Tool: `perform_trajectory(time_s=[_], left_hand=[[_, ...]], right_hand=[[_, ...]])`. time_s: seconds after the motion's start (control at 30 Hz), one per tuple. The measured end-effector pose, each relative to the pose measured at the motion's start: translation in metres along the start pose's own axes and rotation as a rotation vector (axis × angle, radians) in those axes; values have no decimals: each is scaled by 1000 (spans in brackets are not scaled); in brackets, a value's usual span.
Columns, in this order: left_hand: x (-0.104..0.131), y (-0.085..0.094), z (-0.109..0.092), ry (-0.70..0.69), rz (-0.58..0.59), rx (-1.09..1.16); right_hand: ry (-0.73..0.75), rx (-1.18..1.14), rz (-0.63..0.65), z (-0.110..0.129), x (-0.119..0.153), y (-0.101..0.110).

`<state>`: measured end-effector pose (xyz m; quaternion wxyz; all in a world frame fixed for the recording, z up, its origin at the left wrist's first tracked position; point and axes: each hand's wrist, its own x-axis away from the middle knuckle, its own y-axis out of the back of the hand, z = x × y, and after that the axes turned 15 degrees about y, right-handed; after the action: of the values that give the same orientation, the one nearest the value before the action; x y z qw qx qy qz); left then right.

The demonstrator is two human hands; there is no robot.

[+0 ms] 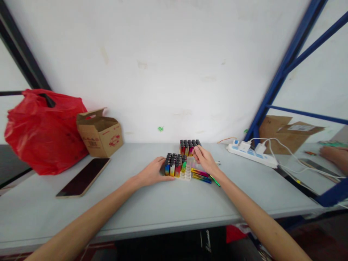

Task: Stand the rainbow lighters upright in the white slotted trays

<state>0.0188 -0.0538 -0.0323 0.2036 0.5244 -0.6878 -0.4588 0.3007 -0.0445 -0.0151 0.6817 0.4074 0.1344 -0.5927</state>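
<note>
- The clear plastic tray of upright rainbow-coloured lighters with black caps (175,166) sits mid-way across the pale grey surface (152,206), its right-hand slots still unfilled.
- The left hand (152,173) rests open against the tray's left side, fingers touching it, gripping nothing.
- The right hand (206,158) reaches between this tray and a second, smaller block of black-capped lighters (189,146) just behind; whether its fingers pinch a lighter I cannot tell.
- Loose rainbow lighters (201,175) lie flat just right of the tray, under the right wrist.
- Risk, as I judge it: the wrist could sweep those loose lighters away, or a nudge could topple the tightly packed upright ones.
</note>
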Motion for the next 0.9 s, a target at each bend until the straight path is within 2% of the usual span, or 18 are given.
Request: perform_trajectory(time_s=[0.07, 0.13, 0.27, 0.37, 0.6, 0.67, 0.77, 0.9], left_hand=[[-1, -1, 1, 15, -5, -2], [-1, -1, 1, 27, -2, -4], [-2, -1, 1, 31, 17, -1], [-2, -1, 1, 29, 12, 6], [-2, 0, 0, 35, 1, 20], [-2, 0, -1, 22, 12, 16], [-3, 0, -1, 16, 22, -4], [-2, 0, -1, 22, 26, -12]], right_hand=[[25, -35, 71, 3, 1, 4], [43, 13, 90, 7, 2, 7], [63, 175, -4, 14, 0, 4], [40, 203, -71, 12, 0, -2], [24, 220, -77, 9, 3, -3], [26, 198, -30, 13, 3, 0], [55, 140, 118, 20, 3, 6], [234, 269, 254, 22, 2, 12]])
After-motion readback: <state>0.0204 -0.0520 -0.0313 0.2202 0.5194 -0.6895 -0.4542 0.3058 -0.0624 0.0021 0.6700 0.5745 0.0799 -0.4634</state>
